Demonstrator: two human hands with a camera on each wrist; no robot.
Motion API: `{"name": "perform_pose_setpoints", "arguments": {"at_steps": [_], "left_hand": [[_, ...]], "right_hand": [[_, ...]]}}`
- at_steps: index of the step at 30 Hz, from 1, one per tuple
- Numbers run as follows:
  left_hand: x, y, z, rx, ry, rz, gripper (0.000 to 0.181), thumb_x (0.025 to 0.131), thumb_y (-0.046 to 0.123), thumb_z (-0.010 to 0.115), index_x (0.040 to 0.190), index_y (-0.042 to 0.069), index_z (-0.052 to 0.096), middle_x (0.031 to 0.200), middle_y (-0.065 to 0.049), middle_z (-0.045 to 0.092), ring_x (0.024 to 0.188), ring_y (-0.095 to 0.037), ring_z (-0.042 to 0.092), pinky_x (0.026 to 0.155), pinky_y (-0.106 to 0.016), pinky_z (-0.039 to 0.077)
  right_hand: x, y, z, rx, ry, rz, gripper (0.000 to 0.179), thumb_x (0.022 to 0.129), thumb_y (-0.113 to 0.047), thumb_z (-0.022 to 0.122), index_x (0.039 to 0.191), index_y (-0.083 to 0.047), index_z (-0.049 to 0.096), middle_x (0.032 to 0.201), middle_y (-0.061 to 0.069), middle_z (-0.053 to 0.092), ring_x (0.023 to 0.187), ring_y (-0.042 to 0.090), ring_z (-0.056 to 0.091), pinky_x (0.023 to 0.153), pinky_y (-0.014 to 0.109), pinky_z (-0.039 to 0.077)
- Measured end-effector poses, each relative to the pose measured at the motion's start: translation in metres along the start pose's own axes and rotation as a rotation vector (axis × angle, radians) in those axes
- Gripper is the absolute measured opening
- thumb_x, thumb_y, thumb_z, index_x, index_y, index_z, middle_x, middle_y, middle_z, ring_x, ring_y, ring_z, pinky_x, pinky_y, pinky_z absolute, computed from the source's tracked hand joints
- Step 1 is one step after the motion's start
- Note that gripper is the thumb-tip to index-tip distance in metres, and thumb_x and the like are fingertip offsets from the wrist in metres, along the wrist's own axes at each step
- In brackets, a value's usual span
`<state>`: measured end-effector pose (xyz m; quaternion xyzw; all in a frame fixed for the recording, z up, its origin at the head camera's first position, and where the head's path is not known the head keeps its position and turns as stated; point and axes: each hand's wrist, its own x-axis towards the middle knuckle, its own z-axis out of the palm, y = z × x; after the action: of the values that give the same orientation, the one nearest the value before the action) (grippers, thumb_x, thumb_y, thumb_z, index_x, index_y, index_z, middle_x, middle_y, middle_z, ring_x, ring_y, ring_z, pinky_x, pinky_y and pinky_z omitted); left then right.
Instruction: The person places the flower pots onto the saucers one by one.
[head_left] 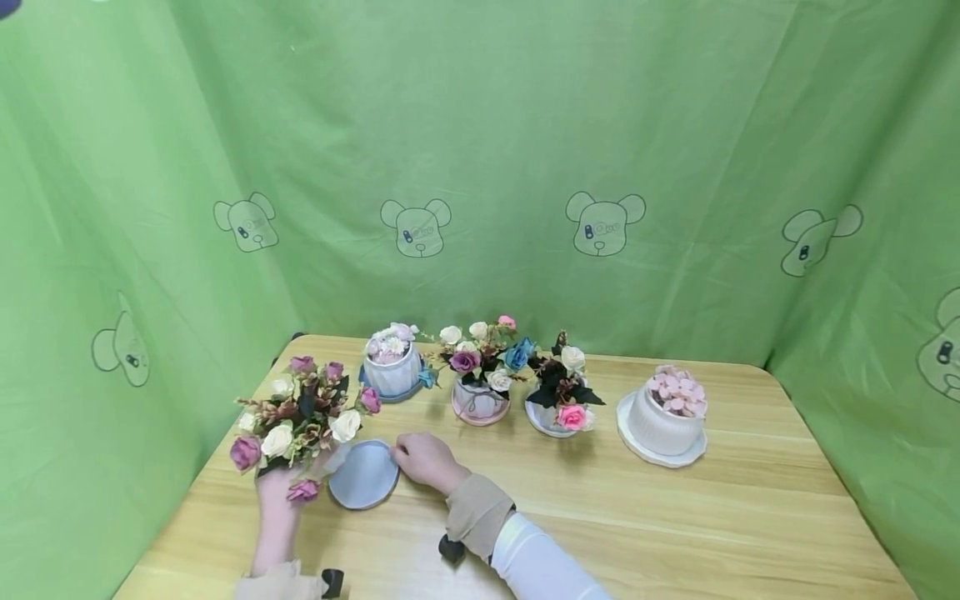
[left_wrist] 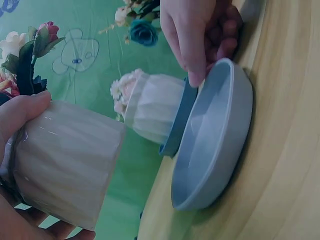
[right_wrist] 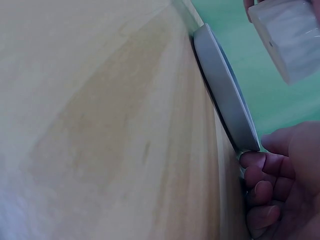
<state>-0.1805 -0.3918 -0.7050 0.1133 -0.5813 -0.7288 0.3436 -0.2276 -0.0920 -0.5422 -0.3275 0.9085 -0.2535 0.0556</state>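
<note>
My left hand (head_left: 276, 492) grips a white ceramic flower pot (left_wrist: 70, 160) with purple and white flowers (head_left: 300, 417), raised off the table at the left. In the left wrist view the pot is tilted, with the thumb near its rim and fingers around the far side. A grey-blue saucer (head_left: 363, 475) lies on the table just right of the pot. My right hand (head_left: 426, 460) pinches the saucer's right edge between thumb and curled fingers, as the right wrist view shows. The saucer (right_wrist: 225, 90) holds nothing.
Behind, a row of potted flowers stands on saucers: a white pot (head_left: 393, 375) on a blue saucer, one with a pink saucer (head_left: 483, 418), and one with dark leaves (head_left: 558, 387). A ribbed white pot (head_left: 660, 427) stands farther right. Green curtain (head_left: 510, 167) encloses the table.
</note>
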Motion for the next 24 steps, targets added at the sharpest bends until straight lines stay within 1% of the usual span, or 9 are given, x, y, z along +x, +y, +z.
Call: {"name": "perform_pose_setpoints", "arguments": {"at_steps": [2, 4, 6, 8, 12, 14, 20, 21, 24], "left_hand": [[0.017, -0.043, -0.021, 0.125, 0.000, -0.020, 0.040, 0.071, -0.018, 0.061, 0.103, 0.006, 0.065, 0.084, 0.005, 0.070, 0.068, -0.002, 0.062, 0.055, -0.015, 0.052], [0.027, -0.074, -0.034, 0.208, -0.014, -0.026, 0.037, 0.073, -0.014, 0.064, 0.106, 0.002, 0.065, 0.087, 0.002, 0.070, 0.069, -0.002, 0.062, 0.056, -0.016, 0.052], [0.033, -0.096, -0.041, 0.297, -0.036, -0.013, 0.035, 0.074, -0.009, 0.068, 0.107, 0.002, 0.065, 0.090, -0.001, 0.070, 0.073, -0.003, 0.063, 0.060, -0.017, 0.053], [0.036, -0.112, -0.042, 0.485, -0.020, 0.059, 0.032, 0.071, -0.003, 0.073, 0.102, 0.003, 0.067, 0.091, -0.002, 0.070, 0.079, -0.002, 0.062, 0.069, -0.013, 0.051], [0.032, -0.128, -0.039, 0.580, -0.038, 0.082, 0.026, 0.069, 0.000, 0.075, 0.093, 0.005, 0.068, 0.086, -0.005, 0.070, 0.075, -0.005, 0.061, 0.067, -0.015, 0.052], [0.027, -0.127, -0.033, 0.543, -0.037, 0.028, 0.030, 0.068, -0.004, 0.073, 0.096, 0.004, 0.067, 0.088, -0.006, 0.069, 0.075, -0.006, 0.062, 0.065, -0.017, 0.054], [0.014, -0.123, -0.024, 0.616, -0.078, 0.067, 0.022, 0.070, -0.001, 0.073, 0.091, 0.005, 0.068, 0.083, -0.005, 0.069, 0.070, -0.003, 0.059, 0.059, -0.017, 0.052], [0.013, -0.127, -0.025, 0.650, -0.081, 0.097, 0.020, 0.070, 0.002, 0.075, 0.089, 0.005, 0.068, 0.081, -0.006, 0.069, 0.070, -0.002, 0.059, 0.060, -0.016, 0.050], [0.015, -0.143, -0.030, 0.633, -0.088, 0.077, 0.024, 0.072, 0.004, 0.076, 0.094, 0.004, 0.068, 0.087, -0.008, 0.070, 0.074, -0.007, 0.062, 0.061, -0.022, 0.054]], "right_hand": [[0.000, 0.000, 0.000, -0.003, 0.001, -0.002, 0.034, 0.096, -0.029, 0.056, 0.065, -0.017, 0.050, 0.059, -0.005, 0.046, 0.057, 0.011, 0.044, 0.055, 0.022, 0.038], [0.000, 0.000, -0.001, 0.004, 0.003, -0.001, 0.034, 0.096, -0.029, 0.056, 0.065, -0.017, 0.050, 0.059, -0.005, 0.045, 0.057, 0.011, 0.044, 0.054, 0.022, 0.037], [0.000, 0.000, -0.001, 0.018, 0.003, 0.004, 0.035, 0.096, -0.029, 0.056, 0.064, -0.017, 0.049, 0.058, -0.005, 0.043, 0.055, 0.010, 0.042, 0.053, 0.022, 0.036], [-0.001, 0.000, -0.001, 0.033, 0.011, 0.006, 0.037, 0.096, -0.028, 0.057, 0.063, -0.017, 0.047, 0.056, -0.006, 0.040, 0.053, 0.010, 0.040, 0.051, 0.022, 0.033], [-0.001, 0.001, -0.002, 0.046, 0.036, -0.003, 0.039, 0.096, -0.026, 0.058, 0.061, -0.017, 0.043, 0.054, -0.006, 0.034, 0.051, 0.009, 0.036, 0.049, 0.021, 0.030], [-0.001, 0.001, -0.001, 0.050, 0.047, -0.014, 0.040, 0.095, -0.026, 0.059, 0.061, -0.017, 0.042, 0.054, -0.007, 0.034, 0.051, 0.009, 0.036, 0.049, 0.021, 0.030], [-0.003, 0.001, -0.002, 0.065, 0.067, -0.037, 0.040, 0.095, -0.024, 0.058, 0.061, -0.018, 0.039, 0.054, -0.008, 0.033, 0.052, 0.007, 0.035, 0.050, 0.019, 0.030], [-0.003, 0.000, -0.002, 0.065, 0.068, -0.038, 0.040, 0.095, -0.023, 0.058, 0.061, -0.018, 0.038, 0.054, -0.008, 0.031, 0.052, 0.007, 0.034, 0.049, 0.019, 0.028], [-0.003, 0.000, -0.002, 0.053, 0.067, -0.040, 0.041, 0.094, -0.022, 0.059, 0.060, -0.018, 0.036, 0.054, -0.007, 0.030, 0.051, 0.007, 0.033, 0.048, 0.019, 0.027]]}}
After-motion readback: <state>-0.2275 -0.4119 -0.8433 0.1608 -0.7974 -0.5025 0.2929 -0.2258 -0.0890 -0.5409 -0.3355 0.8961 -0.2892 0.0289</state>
